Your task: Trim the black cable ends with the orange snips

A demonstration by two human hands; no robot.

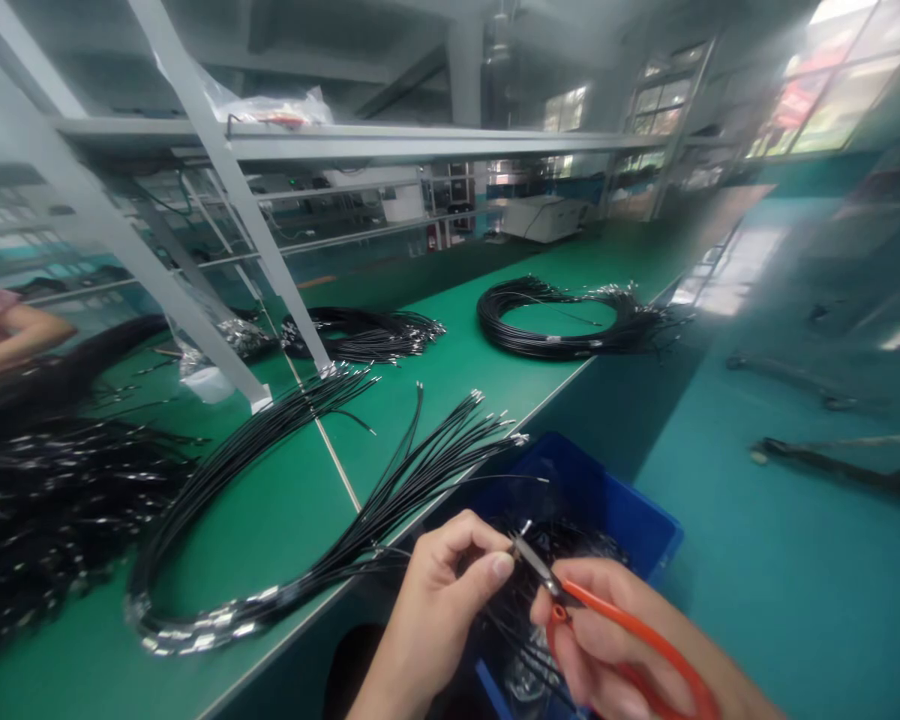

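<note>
In my right hand point(607, 630) is a pair of scissors point(637, 632) with red handles, its metal blades pointing up and left. My left hand point(450, 590) pinches the end of a thin black cable point(390, 552) between thumb and forefinger, right at the scissor tips. Whether the blades touch the cable I cannot tell. Beside my left hand, a large curved bundle of black cables point(217, 480) with silvery tips lies on the green table. Below both hands stands a blue bin point(649, 530) with black cables inside.
A coiled cable bundle point(540, 345) and another bundle point(375, 335) lie farther along the green table point(450, 395). White shelf posts point(247, 200) rise from the table. At left, a person's arm point(22, 330) is near a big cable pile point(67, 500). A wheeled frame point(832, 465) stands at right.
</note>
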